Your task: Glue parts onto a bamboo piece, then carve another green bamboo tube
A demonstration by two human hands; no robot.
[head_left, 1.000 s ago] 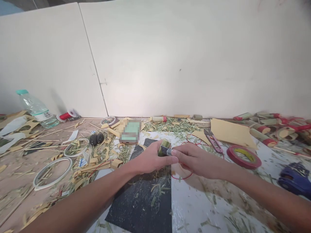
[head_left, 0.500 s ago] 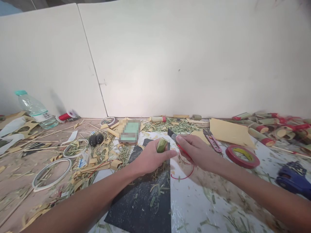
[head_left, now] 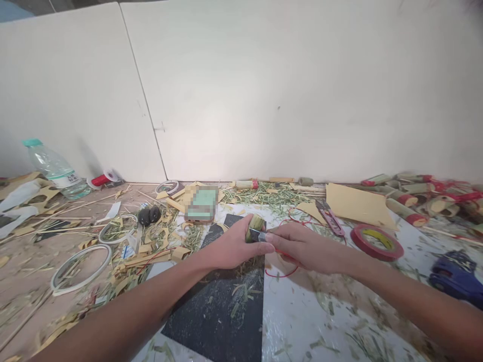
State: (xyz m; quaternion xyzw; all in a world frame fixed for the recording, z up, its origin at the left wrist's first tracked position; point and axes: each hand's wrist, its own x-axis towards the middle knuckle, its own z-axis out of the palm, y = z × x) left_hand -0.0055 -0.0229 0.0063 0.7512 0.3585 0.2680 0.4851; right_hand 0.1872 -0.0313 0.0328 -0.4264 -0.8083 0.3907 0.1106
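Observation:
My left hand [head_left: 236, 246] is wrapped round a short green bamboo piece [head_left: 255, 222], its end pointing up and away. In my right hand [head_left: 302, 246] is a small knife [head_left: 258, 235] with a dark blade, which lies against the side of the bamboo near my left thumb. The fingers hide most of its handle. A red cord [head_left: 283, 275] loops beneath and beside my right hand. Below both hands lies a black sheet [head_left: 222, 311], dusted with pale powder and green shavings, on a white board [head_left: 302, 322].
Red tape [head_left: 376, 242], a pink box cutter [head_left: 331, 219] and a blue tool [head_left: 456, 276] lie to the right. Red-ended bamboo pieces [head_left: 409, 213] are piled at far right. A phone [head_left: 202, 203], white rings [head_left: 81, 270] and a bottle [head_left: 56, 171] are on the left.
My right hand has moved left and brought the knife against the bamboo piece. My left hand stays nearly in place, still gripping the bamboo.

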